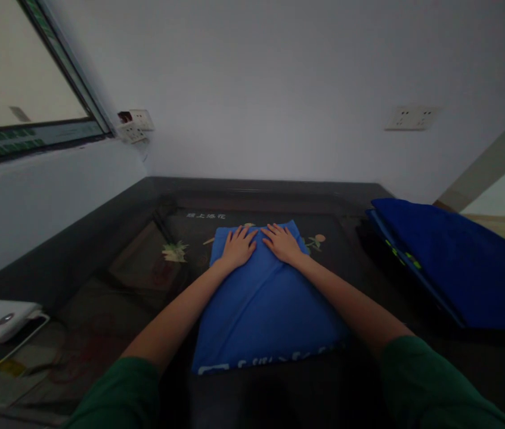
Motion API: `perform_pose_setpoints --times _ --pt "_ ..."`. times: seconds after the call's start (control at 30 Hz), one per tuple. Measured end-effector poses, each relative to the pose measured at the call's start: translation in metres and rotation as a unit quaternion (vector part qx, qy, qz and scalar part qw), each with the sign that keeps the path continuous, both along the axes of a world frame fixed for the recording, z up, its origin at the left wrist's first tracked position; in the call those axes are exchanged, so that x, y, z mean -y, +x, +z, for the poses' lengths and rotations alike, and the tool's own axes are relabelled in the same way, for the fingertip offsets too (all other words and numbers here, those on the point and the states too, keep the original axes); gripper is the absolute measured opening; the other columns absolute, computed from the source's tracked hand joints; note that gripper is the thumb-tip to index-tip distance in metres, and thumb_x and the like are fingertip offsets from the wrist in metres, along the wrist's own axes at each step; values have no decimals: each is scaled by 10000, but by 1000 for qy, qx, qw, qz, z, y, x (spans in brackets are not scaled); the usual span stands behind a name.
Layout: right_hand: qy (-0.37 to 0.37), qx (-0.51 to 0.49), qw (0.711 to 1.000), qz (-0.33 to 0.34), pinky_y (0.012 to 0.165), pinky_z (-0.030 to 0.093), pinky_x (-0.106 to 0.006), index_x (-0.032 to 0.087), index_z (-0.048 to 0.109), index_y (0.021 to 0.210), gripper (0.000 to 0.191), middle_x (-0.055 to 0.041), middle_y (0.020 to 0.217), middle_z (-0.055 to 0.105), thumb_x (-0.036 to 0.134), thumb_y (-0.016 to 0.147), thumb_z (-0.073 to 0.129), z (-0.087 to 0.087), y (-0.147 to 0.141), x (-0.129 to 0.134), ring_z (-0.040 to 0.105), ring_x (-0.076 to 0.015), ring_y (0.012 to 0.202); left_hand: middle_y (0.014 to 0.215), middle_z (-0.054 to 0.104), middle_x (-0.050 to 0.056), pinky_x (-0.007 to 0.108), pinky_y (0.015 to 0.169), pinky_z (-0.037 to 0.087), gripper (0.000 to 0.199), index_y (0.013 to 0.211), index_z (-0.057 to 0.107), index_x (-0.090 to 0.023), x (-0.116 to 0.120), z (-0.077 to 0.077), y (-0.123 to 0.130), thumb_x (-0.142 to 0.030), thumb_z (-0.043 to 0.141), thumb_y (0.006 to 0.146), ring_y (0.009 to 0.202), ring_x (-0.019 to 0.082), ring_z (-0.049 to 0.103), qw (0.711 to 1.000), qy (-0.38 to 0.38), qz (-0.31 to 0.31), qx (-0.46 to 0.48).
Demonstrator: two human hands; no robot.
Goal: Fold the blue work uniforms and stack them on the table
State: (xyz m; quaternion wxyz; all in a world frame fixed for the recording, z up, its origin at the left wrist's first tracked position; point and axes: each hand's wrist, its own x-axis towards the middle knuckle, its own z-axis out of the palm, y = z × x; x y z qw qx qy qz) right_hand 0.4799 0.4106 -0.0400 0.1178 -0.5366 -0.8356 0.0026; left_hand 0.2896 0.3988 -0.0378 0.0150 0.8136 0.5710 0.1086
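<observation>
A blue cloth [270, 316] lies folded on the dark, glossy table [140, 208], with white printing along its near edge and a diagonal crease across it. My left hand [238, 247] rests flat on the far left part of the cloth, its fingers spread. Beside it, a small gap away, my right hand [281, 243] lies flat on the far right part, fingers also apart. Neither hand grips the fabric.
Folded darker blue cloths [467, 268] with yellow-green marks are stacked at the right. At the left edge sits a white device [2, 319] with a cable. Wall sockets [412, 118] are above the table, and a window frame [37, 140] is at upper left.
</observation>
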Motion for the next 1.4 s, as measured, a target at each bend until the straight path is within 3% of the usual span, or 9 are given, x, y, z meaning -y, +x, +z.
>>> perform_pose_setpoints --times 0.2,0.43,0.57,0.77,0.87,1.0,1.2,1.3,1.4 --pt "-59 12 998 -27 1155 203 -495 226 279 1512 610 -74 1562 282 532 985 278 -17 18 -14 246 -281 1436 1581 246 60 510 1162 181 573 1500 272 -338 -15 -23 -17 -541 293 965 1439 297 250 999 -22 45 -6" --pt "-11 -20 1000 -18 1160 209 -478 190 381 1468 546 -95 1545 318 454 999 289 -14 20 -12 248 -246 1438 1548 321 91 490 1166 195 504 1458 387 -247 -10 -14 -17 -381 339 974 1426 263 286 998 53 33 11" --pt "55 -67 996 -1 1168 193 -489 146 433 1435 516 -108 1536 335 394 1001 306 4 15 10 221 -245 1447 1500 406 90 481 1194 111 442 1369 499 -191 21 4 -7 -248 372 950 1416 232 303 995 91 -40 13" --pt "-5 -71 994 86 1147 264 -486 220 390 1465 561 -77 1550 311 497 992 271 5 17 86 240 -242 1442 1540 345 50 482 1172 210 515 1467 358 -261 90 5 -4 -431 334 981 1438 221 261 989 -35 -146 8" --pt "-54 -18 995 86 1150 229 -529 262 314 1498 593 -63 1570 259 545 978 280 -6 27 108 215 -261 1449 1583 236 5 517 1168 187 532 1494 274 -349 94 -4 -17 -496 295 984 1462 241 192 991 -59 -114 -24" --pt "-72 23 996 56 1164 170 -537 294 255 1514 596 -43 1584 211 554 978 260 -11 50 111 176 -255 1459 1591 199 -14 529 1159 196 516 1495 247 -388 77 -9 -36 -492 270 990 1464 256 177 995 -56 -53 -56" --pt "-108 55 992 -45 1136 188 -606 189 300 1504 616 -102 1567 252 501 974 288 4 82 113 182 -303 1453 1549 309 114 537 1174 133 537 1479 351 -194 94 10 -40 -402 327 985 1452 287 211 996 -23 12 -85" --pt "-66 15 997 -41 1159 205 -542 108 392 1459 610 -166 1529 322 464 967 331 14 73 130 219 -301 1443 1553 309 91 539 1173 154 538 1471 361 -221 127 20 -27 -432 355 975 1454 277 210 996 -51 -54 -45" --pt "-51 -44 996 61 1155 278 -468 171 355 1484 607 -119 1543 310 479 961 364 12 50 157 246 -252 1440 1568 284 30 522 1175 183 542 1485 305 -327 156 18 -14 -484 364 969 1458 244 205 984 -68 -162 -1"
